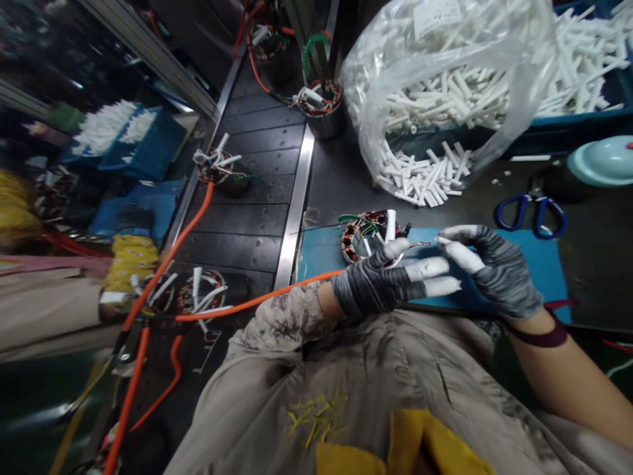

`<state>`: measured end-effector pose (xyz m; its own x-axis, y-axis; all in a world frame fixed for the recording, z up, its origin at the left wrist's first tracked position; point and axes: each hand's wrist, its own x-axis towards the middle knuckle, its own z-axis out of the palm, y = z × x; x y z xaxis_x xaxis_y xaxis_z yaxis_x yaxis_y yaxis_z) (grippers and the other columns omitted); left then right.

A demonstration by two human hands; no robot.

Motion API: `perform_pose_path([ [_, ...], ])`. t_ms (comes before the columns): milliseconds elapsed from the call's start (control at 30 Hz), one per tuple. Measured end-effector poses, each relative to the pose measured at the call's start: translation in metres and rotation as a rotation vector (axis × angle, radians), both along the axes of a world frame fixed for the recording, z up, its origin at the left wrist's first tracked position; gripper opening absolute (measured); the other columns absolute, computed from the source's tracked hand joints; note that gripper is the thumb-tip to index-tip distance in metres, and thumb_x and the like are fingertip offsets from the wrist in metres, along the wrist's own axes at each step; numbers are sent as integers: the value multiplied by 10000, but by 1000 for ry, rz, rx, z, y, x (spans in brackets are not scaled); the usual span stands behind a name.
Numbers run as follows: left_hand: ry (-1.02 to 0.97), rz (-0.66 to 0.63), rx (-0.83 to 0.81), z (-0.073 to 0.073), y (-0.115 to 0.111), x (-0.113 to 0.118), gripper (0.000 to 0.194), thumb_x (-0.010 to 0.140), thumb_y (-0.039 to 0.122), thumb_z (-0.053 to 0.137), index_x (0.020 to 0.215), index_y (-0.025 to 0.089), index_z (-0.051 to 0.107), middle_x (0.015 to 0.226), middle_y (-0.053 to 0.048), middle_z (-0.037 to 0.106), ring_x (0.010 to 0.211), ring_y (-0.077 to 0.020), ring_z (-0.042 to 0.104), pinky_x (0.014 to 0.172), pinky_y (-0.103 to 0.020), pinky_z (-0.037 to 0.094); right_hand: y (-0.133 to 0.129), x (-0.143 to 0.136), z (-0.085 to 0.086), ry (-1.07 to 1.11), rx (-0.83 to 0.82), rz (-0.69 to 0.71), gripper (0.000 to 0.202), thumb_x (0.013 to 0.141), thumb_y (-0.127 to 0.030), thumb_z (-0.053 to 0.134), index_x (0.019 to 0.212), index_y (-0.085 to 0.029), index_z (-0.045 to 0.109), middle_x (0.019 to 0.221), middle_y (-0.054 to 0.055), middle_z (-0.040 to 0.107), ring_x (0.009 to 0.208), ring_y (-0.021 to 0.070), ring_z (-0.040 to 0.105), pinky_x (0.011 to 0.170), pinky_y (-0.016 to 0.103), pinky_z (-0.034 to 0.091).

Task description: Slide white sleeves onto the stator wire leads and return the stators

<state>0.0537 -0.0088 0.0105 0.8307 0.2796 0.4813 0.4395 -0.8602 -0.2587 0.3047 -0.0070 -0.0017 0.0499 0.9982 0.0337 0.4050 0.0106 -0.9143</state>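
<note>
On the blue mat (548,270) in front of me stands a motor stator (352,243) with copper windings, green wires and white sleeves. My left hand (390,280), in a grey glove with white fingertips, reaches over its near side with fingers stretched out and apart. A thin twisted wire end (420,245) sticks out past the left thumb; whether the thumb touches it is unclear. My right hand (487,267), gloved alike, pinches thumb and forefinger together just right of that wire end. What lies between those white fingertips is too small to make out.
A clear plastic bag (366,86) of white sleeves stands behind the mat, near blue-handled scissors (531,214) and a lidded cup (601,161). Left, a slatted conveyor (262,198) carries more stators (217,165). An orange hose (267,300) crosses it. A co-worker's yellow sleeve (131,260) is beyond.
</note>
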Motion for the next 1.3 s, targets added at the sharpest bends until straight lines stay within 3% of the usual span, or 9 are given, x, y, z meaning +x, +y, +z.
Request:
perform_pose_path([
  [67,11,26,19,1,-7,-5,401,1072,205,587,1393,421,692,1631,140,552,1520,-157,498,1344,-517,388,3,-2,2,20,-3,35,255,882,-468,740,1009,-258,810,1047,76,844,972,281,791,956,474,621],
  [167,-118,172,-145,6,-10,-32,390,1052,284,664,1432,372,670,1592,0,609,1437,-249,591,1277,-578,448,6,-4,3,42,5,59,227,876,-445,752,1007,-271,817,1047,66,848,966,274,794,944,452,628],
  [300,-169,222,-358,0,-10,-72,418,1047,362,683,1444,233,669,1463,-154,684,1228,-267,736,1009,-411,642,5,-1,-3,71,-28,83,213,884,-445,779,1015,-287,835,1040,53,851,983,278,798,967,458,632],
  [533,-78,268,-501,-15,-13,-76,389,1116,326,551,1483,312,677,1548,-115,657,951,-171,823,786,-236,663,17,2,-9,126,133,338,171,879,-428,845,1035,-363,866,1074,4,856,1006,290,811,970,472,668],
  [833,57,250,-606,-2,-9,-74,493,1085,190,523,1542,341,633,1581,-36,630,1182,-190,783,735,-200,638,43,-33,2,43,93,765,308,1043,-459,625,1202,-306,839,1153,31,852,1043,260,815,976,418,667],
  [1000,139,350,-572,1,-17,-62,575,1063,148,532,1601,348,561,1623,-51,586,1108,-185,799,628,-191,594,46,-31,5,88,46,731,318,1025,-497,641,1166,-294,842,1114,36,854,1009,254,808,962,412,657],
  [1100,91,379,-513,-6,-21,-56,517,1069,226,577,1576,328,598,1612,-90,598,1001,-198,816,534,-199,552,67,-16,2,-7,151,513,322,1017,-480,638,1142,-256,833,1090,57,843,1021,261,787,999,444,621],
  [1200,-20,381,-455,-15,-22,-53,413,1084,314,604,1488,295,686,1522,-107,680,1021,-202,819,648,-204,619,105,-6,-15,-376,327,384,215,918,-342,718,1035,-197,826,1293,140,788,1245,355,695,1165,572,486],
  [1300,-90,354,-436,-22,-22,-53,418,1079,306,627,1491,266,681,1504,-122,691,1163,-223,791,828,-238,661,136,-3,-35,-607,287,367,121,908,-245,692,964,-200,789,1475,139,705,1407,393,579,1247,650,359],
])
